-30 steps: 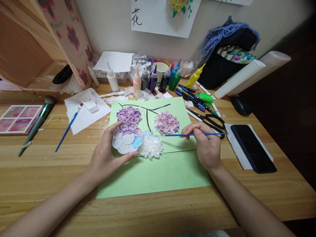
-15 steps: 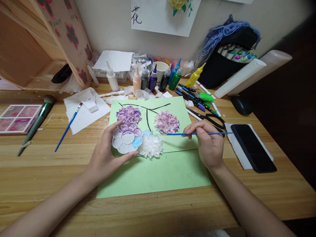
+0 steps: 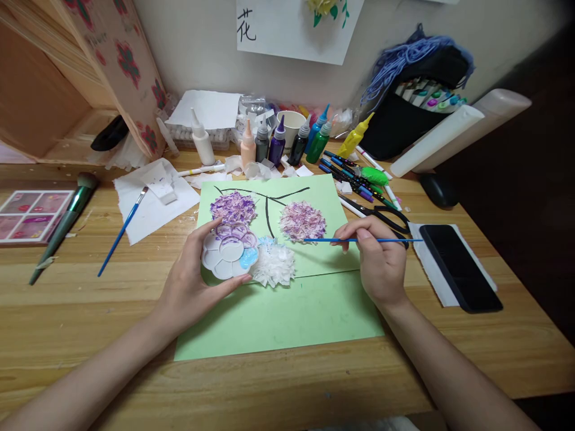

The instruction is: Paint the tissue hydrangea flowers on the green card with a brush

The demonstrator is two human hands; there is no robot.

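Observation:
My left hand (image 3: 191, 281) grips the white flower-shaped palette (image 3: 230, 251) by its edge; purple and light blue paint lie in its wells. In my right hand (image 3: 380, 257) is a thin blue paintbrush (image 3: 321, 240), held level, its tip near the lower edge of the pink-purple paper flower (image 3: 303, 221). A purple flower (image 3: 233, 206) sits behind the palette, and a white one (image 3: 276, 263) with a little blue on top is partly covered by it. All three flowers lie on green paper (image 3: 278, 320) with black drawn branches.
Paint bottles (image 3: 277, 143) stand along the back. A second brush (image 3: 123, 230) rests on white tissue at the left, beside a large makeup brush (image 3: 63, 227). Pens (image 3: 350, 176) and black scissors (image 3: 386, 218) lie behind my right hand; a phone (image 3: 460, 266) is at the right.

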